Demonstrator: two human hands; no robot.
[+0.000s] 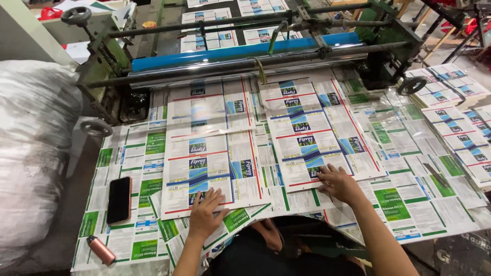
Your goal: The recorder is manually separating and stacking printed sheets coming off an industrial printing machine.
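Observation:
Two stacks of glossy printed sheets with blue, white and red panels lie side by side below a machine's blue roller [240, 51]. My left hand [204, 214] rests flat, fingers spread, on the near edge of the left stack [209, 148]. Flat on the near corner of the right stack [317, 133] lies my right hand [338, 183], fingers apart. Neither hand grips anything.
A green-framed machine [388, 30] with handwheels spans the far side. Green-and-white printed sheets [404, 199] cover the table. A black phone [119, 200] and a pink bottle [101, 250] lie at the left. More stacks [455, 102] sit at the right. A large white sack [30, 143] stands left.

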